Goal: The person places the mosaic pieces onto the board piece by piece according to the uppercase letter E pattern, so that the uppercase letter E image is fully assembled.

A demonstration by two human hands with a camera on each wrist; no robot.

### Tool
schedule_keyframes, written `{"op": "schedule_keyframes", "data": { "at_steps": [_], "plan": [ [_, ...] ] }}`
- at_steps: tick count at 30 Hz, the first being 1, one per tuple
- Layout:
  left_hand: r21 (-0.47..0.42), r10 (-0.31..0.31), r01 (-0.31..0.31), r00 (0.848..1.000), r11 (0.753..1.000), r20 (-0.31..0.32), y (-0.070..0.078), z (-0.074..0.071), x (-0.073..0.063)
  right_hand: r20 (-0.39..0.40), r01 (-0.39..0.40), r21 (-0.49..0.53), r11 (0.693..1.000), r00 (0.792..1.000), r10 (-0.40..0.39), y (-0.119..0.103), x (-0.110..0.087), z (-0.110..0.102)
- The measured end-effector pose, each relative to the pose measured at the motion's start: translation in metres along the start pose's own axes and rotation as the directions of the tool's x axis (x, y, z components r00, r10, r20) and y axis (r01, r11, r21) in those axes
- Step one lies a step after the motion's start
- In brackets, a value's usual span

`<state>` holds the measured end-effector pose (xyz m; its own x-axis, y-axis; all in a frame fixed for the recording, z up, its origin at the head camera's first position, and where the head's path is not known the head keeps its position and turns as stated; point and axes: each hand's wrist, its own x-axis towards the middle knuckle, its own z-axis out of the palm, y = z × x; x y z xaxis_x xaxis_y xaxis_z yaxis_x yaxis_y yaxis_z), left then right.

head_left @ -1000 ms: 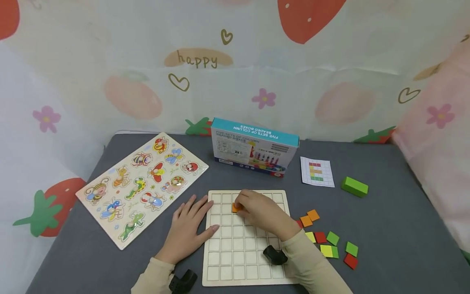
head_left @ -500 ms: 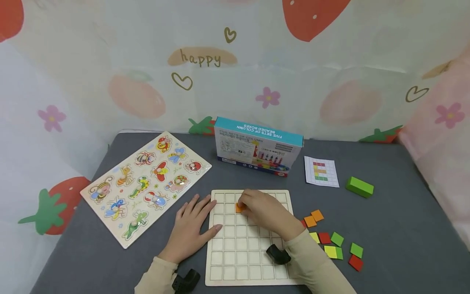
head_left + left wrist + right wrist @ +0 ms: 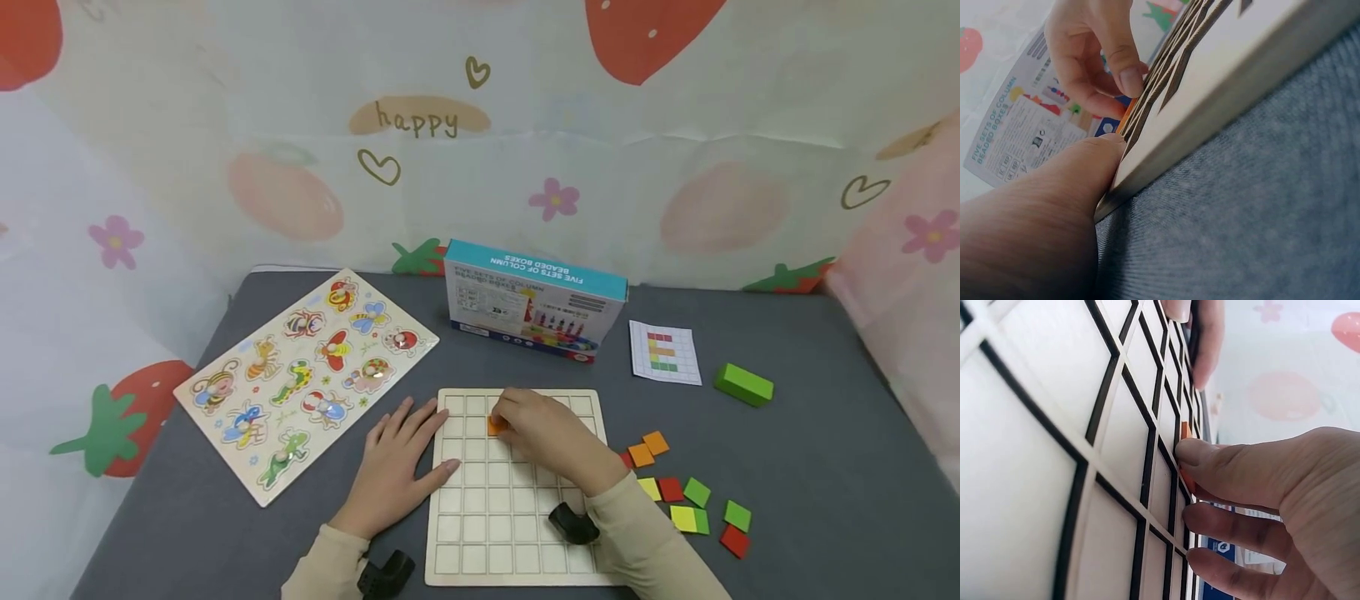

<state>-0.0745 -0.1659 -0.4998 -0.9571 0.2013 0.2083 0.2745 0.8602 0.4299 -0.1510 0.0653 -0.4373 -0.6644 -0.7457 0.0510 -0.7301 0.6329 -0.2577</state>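
Note:
My right hand is over the upper part of the wooden grid board, pinching a square orange tile at a cell in the second row from the top. In the right wrist view the thumb lies against the orange tile, which is tilted or partly raised at the grid; the fingers cover much of it. My left hand lies with spread fingers along the board's left edge, its thumb over the rim. From the left wrist, a thin orange edge shows under the right hand.
Right of the board lie loose orange tiles, yellow, red and green ones. Behind them are a pattern card and a green block. A cardboard box and an insect puzzle board stand farther back.
The whole scene slides a little to the right in the head view. Both hands keep their places on the board, and the orange tile stays at the same cell.

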Motion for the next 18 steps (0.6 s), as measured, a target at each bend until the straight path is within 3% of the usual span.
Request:
{"op": "schedule_keyframes", "data": {
  "at_steps": [11,18],
  "plan": [
    [0.022,-0.001,0.001,1.000,1.000,0.001,0.000,-0.002,0.004,-0.006,-0.015,0.017,1.000,1.000,0.015,0.002,-0.002,-0.006],
    [0.027,-0.006,0.005,1.000,1.000,0.029,0.001,0.000,0.002,-0.034,-0.025,0.027,0.999,0.999,0.026,0.008,-0.030,-0.027]
  ]
}}
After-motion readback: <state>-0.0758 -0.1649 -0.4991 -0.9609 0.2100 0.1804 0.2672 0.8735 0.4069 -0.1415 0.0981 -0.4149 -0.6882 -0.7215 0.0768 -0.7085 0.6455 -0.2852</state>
